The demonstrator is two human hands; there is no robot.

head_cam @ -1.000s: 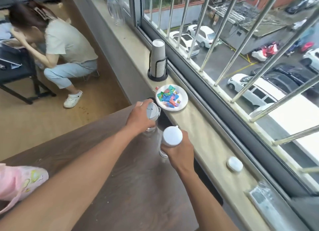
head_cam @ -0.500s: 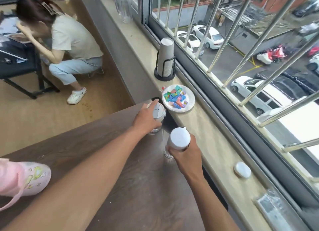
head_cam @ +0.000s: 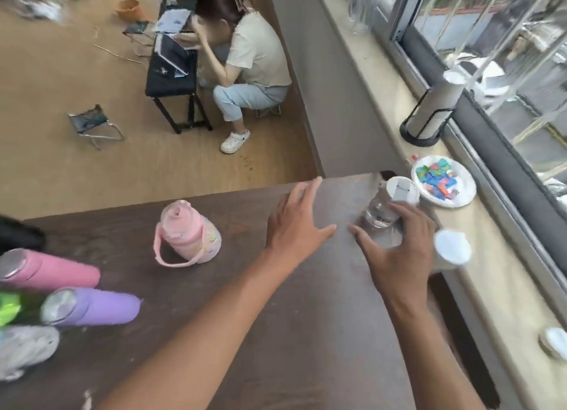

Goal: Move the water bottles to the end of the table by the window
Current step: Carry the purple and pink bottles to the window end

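Note:
Two clear bottles with white lids stand at the window end of the dark wooden table (head_cam: 306, 333): one (head_cam: 395, 198) at the far corner, the other (head_cam: 451, 250) nearer, at the table's right edge. My left hand (head_cam: 294, 222) hovers over the table with fingers spread, holding nothing. My right hand (head_cam: 402, 253) is open too, between the two bottles and just off them. A squat pink bottle (head_cam: 190, 234) with a strap stands mid-table. A pink flask (head_cam: 49, 271), a purple flask (head_cam: 92, 307) and a pale bottle (head_cam: 24, 348) are at the left edge.
On the window sill (head_cam: 491, 302) sit a white plate of coloured wrappers (head_cam: 441, 181), a cup stack in a black holder (head_cam: 432, 112), a clear bottle (head_cam: 360, 7) far back and a small white object (head_cam: 555, 343). A person (head_cam: 245, 60) crouches on the floor beyond the table.
Both hands have let go of the two white-lidded bottles and drawn back, open. The view has swung left, bringing the pink, purple and pale bottles into sight.

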